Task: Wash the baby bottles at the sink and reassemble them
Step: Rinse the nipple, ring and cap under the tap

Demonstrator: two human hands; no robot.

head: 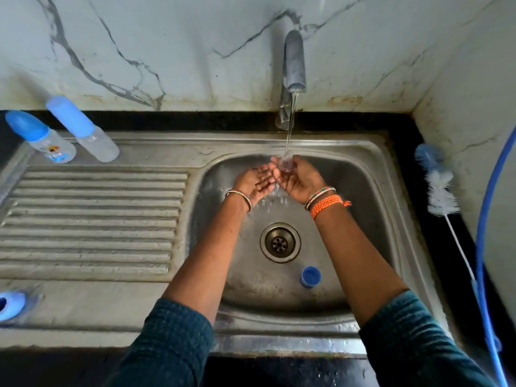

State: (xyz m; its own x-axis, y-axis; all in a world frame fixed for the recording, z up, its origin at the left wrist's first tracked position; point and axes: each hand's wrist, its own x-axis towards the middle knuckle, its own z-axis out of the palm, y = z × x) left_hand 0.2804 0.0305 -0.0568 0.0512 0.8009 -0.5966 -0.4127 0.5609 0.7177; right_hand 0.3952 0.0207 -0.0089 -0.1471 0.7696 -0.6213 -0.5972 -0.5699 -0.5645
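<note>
Rinse step in hand, as I judge it. My right grip point(296, 178) pinches a clear teat point(285, 163) under the tap point(293, 65) stream, 12 o'clock in the sink point(363, 208). Left grip point(255, 182) spread, palm up, just beside. Blue collar point(310, 276) lies at 5 o'clock; next, I judge, refit the teat there.

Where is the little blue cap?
The blue cap lies inside the sink basin, near its front right, just right of the drain.
</note>
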